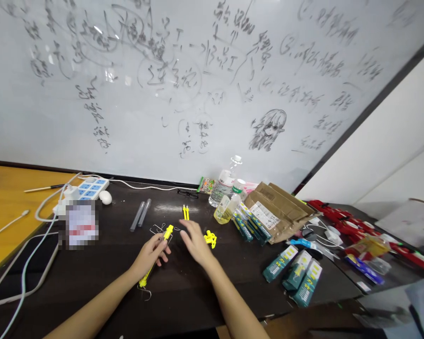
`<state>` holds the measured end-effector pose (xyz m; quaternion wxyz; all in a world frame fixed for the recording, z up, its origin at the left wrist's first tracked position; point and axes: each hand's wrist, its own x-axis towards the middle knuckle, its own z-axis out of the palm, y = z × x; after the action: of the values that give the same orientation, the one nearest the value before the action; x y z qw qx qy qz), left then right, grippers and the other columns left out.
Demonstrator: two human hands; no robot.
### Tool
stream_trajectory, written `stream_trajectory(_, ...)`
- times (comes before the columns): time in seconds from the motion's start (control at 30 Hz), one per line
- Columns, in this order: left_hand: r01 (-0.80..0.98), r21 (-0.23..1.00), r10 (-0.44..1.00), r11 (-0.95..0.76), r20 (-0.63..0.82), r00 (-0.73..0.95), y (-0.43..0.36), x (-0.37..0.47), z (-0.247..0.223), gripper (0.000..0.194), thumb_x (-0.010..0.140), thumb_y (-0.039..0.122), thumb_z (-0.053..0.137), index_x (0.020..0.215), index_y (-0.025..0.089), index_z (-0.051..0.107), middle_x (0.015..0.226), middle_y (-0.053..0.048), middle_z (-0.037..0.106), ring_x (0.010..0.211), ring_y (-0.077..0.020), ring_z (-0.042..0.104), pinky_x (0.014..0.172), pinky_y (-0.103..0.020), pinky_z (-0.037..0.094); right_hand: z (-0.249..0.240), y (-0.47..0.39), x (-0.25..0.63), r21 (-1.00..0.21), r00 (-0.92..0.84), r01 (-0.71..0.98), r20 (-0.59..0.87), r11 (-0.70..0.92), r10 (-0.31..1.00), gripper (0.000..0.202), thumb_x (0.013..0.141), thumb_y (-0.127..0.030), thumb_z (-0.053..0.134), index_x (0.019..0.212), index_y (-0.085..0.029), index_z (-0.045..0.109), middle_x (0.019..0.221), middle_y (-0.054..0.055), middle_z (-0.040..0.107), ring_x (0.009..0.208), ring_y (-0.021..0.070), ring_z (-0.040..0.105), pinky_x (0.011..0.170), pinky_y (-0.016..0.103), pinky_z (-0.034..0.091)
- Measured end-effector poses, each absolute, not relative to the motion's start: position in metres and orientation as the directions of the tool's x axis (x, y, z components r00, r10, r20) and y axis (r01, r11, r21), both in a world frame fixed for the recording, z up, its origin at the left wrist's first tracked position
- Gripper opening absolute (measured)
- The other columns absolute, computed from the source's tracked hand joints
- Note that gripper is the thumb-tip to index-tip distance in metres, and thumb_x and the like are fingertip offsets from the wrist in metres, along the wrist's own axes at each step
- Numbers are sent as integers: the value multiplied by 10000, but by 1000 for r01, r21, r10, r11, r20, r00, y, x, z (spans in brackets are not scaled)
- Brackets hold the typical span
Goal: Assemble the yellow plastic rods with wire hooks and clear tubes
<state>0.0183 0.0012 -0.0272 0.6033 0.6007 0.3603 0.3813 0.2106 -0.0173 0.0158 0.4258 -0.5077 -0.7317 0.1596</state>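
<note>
My left hand [149, 256] is wrapped around a slim yellow-ended rod [168, 232], held at a slant above the dark table. A bent wire hook [146, 295] sticks out at the rod's lower end. My right hand [198, 245] is to the right of the rod, fingers apart, with nothing seen in it. Thin wire pieces [158, 228] lie just beyond the left hand. Two narrow yellow parts [185, 212] lie past the right fingertips. Beside the right hand is a small pile of yellow plastic pieces [210, 239], partly covered by it. Two clear tubes [140, 215] lie farther left.
A power strip [93, 189] with white cables and a phone-like black item [21, 268] are at left. Bottles [229, 207], a flattened cardboard package [279, 212] and several green packets [307, 282] stand or lie at right. A whiteboard [134, 117] rises behind.
</note>
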Motion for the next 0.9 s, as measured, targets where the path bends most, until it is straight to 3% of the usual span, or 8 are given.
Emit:
stream_trajectory(0.07, -49, 999, 907, 21, 1, 422, 3, 17, -25, 456, 814, 541, 464, 1112, 198, 423, 754, 11, 580, 480, -109, 599, 359, -172, 406, 35, -25, 248, -550, -5, 790, 436, 270, 900, 321, 866, -390, 485, 1136, -252, 589, 1190, 80, 545, 1152, 240, 462, 1012, 418, 334)
stream_trajectory(0.13, -57, 998, 918, 29, -4, 395, 3, 16, -23, 462, 809, 558, 456, 1102, 203, 416, 758, 21, 563, 421, -87, 572, 326, -160, 392, 49, -38, 293, -412, 215, 910, 376, -45, 901, 333, 878, -377, 442, 1119, -194, 580, 1117, 120, 563, 1094, 257, 517, 961, 413, 377)
stream_trajectory(0.23, -56, 998, 928, 13, 8, 372, 2, 16, -25, 457, 811, 562, 447, 1100, 209, 415, 763, 24, 559, 359, -58, 525, 289, -143, 367, 51, -65, 360, -152, 608, 794, 250, -589, 754, 406, 893, -400, 367, 1142, -126, 533, 1110, 181, 526, 1000, 308, 585, 834, 442, 439)
stream_trajectory(0.3, -60, 998, 929, 8, 15, 369, 3, 17, -28, 451, 813, 567, 440, 1089, 210, 424, 753, 27, 562, 322, -41, 487, 264, -128, 329, 41, -82, 395, -56, 729, 680, 167, -731, 664, 456, 896, -417, 347, 1190, -94, 478, 1139, 206, 492, 943, 311, 619, 767, 428, 460)
stream_trajectory(0.37, -67, 998, 933, 7, 18, 360, 4, 17, -32, 438, 814, 566, 439, 1066, 208, 435, 747, 28, 567, 305, -34, 465, 251, -124, 309, 27, -95, 417, -19, 747, 660, 129, -751, 653, 465, 897, -414, 349, 1237, -107, 423, 1127, 193, 498, 933, 298, 632, 742, 404, 463)
stream_trajectory(0.53, -68, 998, 930, 7, 18, 368, 7, 15, -34, 413, 819, 561, 435, 1039, 211, 444, 736, 34, 571, 279, -25, 430, 240, -123, 283, 6, -111, 434, 50, 784, 616, 62, -786, 618, 347, 878, -367, 366, 1063, -108, 506, 1160, 196, 489, 935, 327, 632, 695, 384, 453)
stream_trajectory(0.7, -63, 998, 909, -9, 35, 416, 4, 13, -26, 403, 834, 542, 422, 1045, 199, 445, 736, 22, 573, 280, -21, 419, 246, -123, 270, 4, -113, 432, 52, 821, 562, 85, -826, 564, 305, 854, -334, 410, 1044, -122, 519, 1146, 205, 496, 894, 343, 631, 623, 367, 443)
stream_trajectory(0.9, -57, 998, 897, -13, 36, 441, 1, 15, -24, 410, 837, 530, 424, 1088, 206, 446, 753, 18, 583, 306, -30, 441, 262, -131, 301, 13, -109, 404, 95, 780, 594, 174, -799, 601, 298, 806, -179, 445, 1086, -164, 545, 1162, 185, 471, 1023, 345, 552, 664, 377, 462)
